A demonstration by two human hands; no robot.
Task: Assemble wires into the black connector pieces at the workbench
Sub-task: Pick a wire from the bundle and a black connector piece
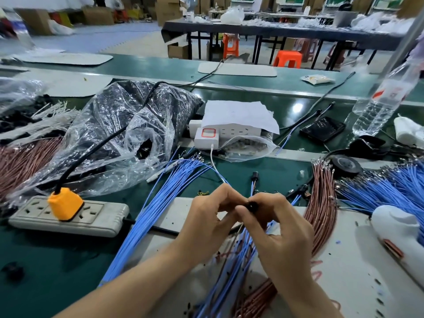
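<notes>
On the workbench (46, 260), a power strip (68, 216) lies near the left edge, a plastic bag (128, 125) behind it. A wire bundle (160, 196) crosses the middle; a water bottle (380, 104) stands far right.

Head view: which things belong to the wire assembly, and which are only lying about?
For the job: black connector, pinched by the right hand; blue wires; brown wires; bag of black pieces.
Lying about: power strip; orange plug; water bottle; phone.
</notes>
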